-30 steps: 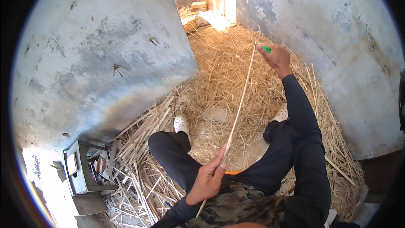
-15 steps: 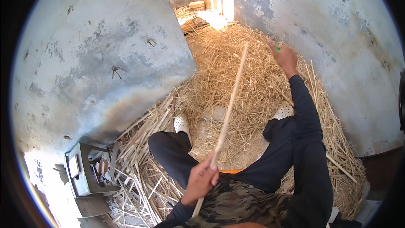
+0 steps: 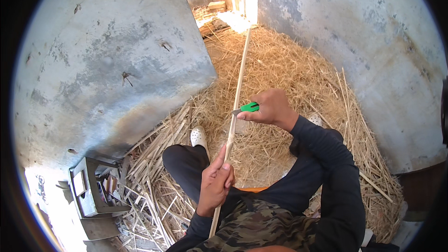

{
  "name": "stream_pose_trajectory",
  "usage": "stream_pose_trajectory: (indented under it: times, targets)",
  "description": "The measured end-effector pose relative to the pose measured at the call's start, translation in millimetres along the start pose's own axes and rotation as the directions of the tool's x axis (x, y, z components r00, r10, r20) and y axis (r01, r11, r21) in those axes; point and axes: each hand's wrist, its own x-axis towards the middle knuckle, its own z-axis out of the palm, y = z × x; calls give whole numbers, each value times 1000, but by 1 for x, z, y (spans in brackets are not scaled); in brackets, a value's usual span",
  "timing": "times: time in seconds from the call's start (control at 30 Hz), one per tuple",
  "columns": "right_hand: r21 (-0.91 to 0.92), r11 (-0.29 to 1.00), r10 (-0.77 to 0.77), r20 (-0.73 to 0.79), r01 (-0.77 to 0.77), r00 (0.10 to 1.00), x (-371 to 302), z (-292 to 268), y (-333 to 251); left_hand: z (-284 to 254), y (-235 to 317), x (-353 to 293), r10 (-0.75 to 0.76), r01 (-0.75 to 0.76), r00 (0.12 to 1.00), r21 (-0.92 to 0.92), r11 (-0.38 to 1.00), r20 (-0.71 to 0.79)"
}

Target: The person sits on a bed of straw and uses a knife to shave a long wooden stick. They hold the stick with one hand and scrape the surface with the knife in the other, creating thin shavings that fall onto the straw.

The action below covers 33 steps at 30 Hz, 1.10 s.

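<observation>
A long, thin, pale wooden strip [image 3: 241, 72] runs from my lap away toward the far wall, tilted slightly to the right at its far end. My left hand [image 3: 216, 183] is wrapped round its near part, with the index finger stretched along it. In my right hand [image 3: 273, 108] is a green utility knife [image 3: 249, 107]. Its grey blade meets the strip a little beyond my left hand, and the right thumb lies close beside the strip.
Curly shavings [image 3: 280, 70] cover the floor between and beyond my feet. Split strips [image 3: 158, 158] lie heaped at the left, beside a small open box [image 3: 95, 189] holding odds and ends. Mottled grey walls [image 3: 116, 65] rise on both sides. A white clog [image 3: 199, 137] is on my left foot.
My right hand has come back from the far right and brought the knife to the strip. The strip has swung left and stands more upright in view; my left hand moved slightly up.
</observation>
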Motion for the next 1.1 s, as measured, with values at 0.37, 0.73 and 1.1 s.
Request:
stream_pose_trajectory:
  times: [0.37,0.73,1.1]
  targets:
    - [-79,986,143,-37,-145,989,21,8,41,8,0,-7,-25,25,1000,51,998,-3]
    - [-23,1000,2,-16,-3,1000,5,3,12,-3,-8,-16,-29,29,999,22,999,30]
    - [-154,709,666,-176,-688,725,22,-22,175,17,-15,-52,-143,113,956,131,985,255]
